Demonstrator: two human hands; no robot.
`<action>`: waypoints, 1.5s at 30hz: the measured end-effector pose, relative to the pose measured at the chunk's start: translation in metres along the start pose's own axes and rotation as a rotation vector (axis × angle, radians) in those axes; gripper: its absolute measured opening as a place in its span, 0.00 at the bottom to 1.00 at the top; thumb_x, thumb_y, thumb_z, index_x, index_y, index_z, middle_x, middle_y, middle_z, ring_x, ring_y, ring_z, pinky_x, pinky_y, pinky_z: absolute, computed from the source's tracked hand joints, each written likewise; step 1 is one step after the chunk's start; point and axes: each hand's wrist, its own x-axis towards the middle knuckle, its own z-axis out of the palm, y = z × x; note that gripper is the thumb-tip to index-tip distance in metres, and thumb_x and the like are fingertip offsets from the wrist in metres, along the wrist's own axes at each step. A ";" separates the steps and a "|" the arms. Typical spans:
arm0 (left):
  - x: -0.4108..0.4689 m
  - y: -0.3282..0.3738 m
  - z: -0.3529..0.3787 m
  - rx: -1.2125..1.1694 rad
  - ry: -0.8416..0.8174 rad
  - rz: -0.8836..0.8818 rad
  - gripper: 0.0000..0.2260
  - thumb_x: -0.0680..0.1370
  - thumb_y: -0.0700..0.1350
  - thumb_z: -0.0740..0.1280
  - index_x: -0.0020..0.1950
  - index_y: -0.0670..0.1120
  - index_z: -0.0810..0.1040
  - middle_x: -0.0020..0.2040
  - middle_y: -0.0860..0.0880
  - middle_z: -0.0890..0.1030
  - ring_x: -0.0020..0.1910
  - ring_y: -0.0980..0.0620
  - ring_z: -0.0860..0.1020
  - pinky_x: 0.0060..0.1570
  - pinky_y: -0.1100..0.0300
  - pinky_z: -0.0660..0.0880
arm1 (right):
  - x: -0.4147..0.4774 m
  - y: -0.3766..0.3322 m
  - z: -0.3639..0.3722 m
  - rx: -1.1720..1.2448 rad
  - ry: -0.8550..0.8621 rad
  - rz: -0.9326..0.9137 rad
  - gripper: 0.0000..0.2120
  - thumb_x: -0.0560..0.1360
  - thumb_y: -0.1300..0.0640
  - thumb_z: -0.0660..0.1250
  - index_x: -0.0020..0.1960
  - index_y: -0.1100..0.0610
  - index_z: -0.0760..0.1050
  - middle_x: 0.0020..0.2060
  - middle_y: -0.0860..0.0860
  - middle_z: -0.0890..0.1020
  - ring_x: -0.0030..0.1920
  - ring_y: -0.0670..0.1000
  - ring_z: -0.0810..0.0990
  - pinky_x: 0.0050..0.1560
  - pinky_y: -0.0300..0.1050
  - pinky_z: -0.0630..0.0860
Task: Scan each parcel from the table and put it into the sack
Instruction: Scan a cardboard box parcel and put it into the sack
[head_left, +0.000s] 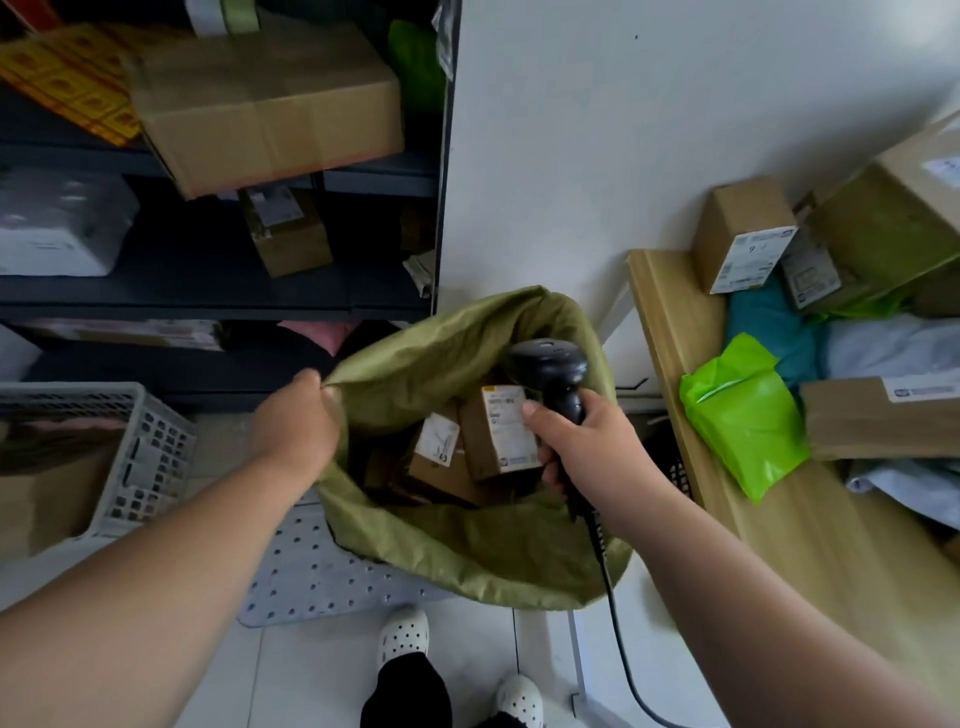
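Note:
An olive-green sack (467, 551) stands open on the floor in the middle. My left hand (293, 431) grips its left rim and holds the mouth open. My right hand (582, 447) is over the sack's mouth, wrapped round the handle of a black barcode scanner (553, 369); its thumb presses on the label of a small cardboard parcel (501, 436) held against the scanner. Another labelled box (436, 457) lies inside the sack. On the wooden table (670, 332) at the right lie a bright green bag parcel (743, 415) and several cardboard boxes (743, 234).
A dark shelf unit (208, 306) with boxes fills the left background. A grey plastic crate (140, 457) stands at the left, and a perforated grey lid (311, 571) lies under the sack. The scanner's cable (618, 639) trails down to the floor. My feet (405, 634) are below the sack.

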 end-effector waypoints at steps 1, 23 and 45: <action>0.001 -0.008 0.000 0.023 -0.025 -0.004 0.13 0.83 0.47 0.53 0.41 0.43 0.67 0.36 0.44 0.73 0.34 0.46 0.71 0.32 0.54 0.62 | 0.001 0.001 -0.001 -0.008 0.002 0.004 0.11 0.76 0.47 0.70 0.50 0.54 0.75 0.33 0.52 0.79 0.28 0.49 0.78 0.32 0.45 0.76; 0.012 0.162 -0.035 0.068 0.022 0.558 0.26 0.78 0.54 0.64 0.72 0.45 0.64 0.67 0.43 0.71 0.65 0.40 0.69 0.62 0.46 0.68 | -0.018 -0.014 -0.092 0.246 0.303 -0.051 0.10 0.77 0.53 0.70 0.44 0.57 0.71 0.23 0.48 0.74 0.22 0.49 0.72 0.24 0.41 0.70; 0.111 0.509 0.091 0.110 -0.187 0.702 0.47 0.67 0.64 0.73 0.78 0.54 0.52 0.77 0.40 0.54 0.75 0.40 0.52 0.72 0.47 0.58 | 0.098 0.031 -0.299 0.469 0.303 -0.060 0.12 0.77 0.50 0.70 0.44 0.57 0.71 0.29 0.51 0.76 0.26 0.50 0.75 0.26 0.41 0.71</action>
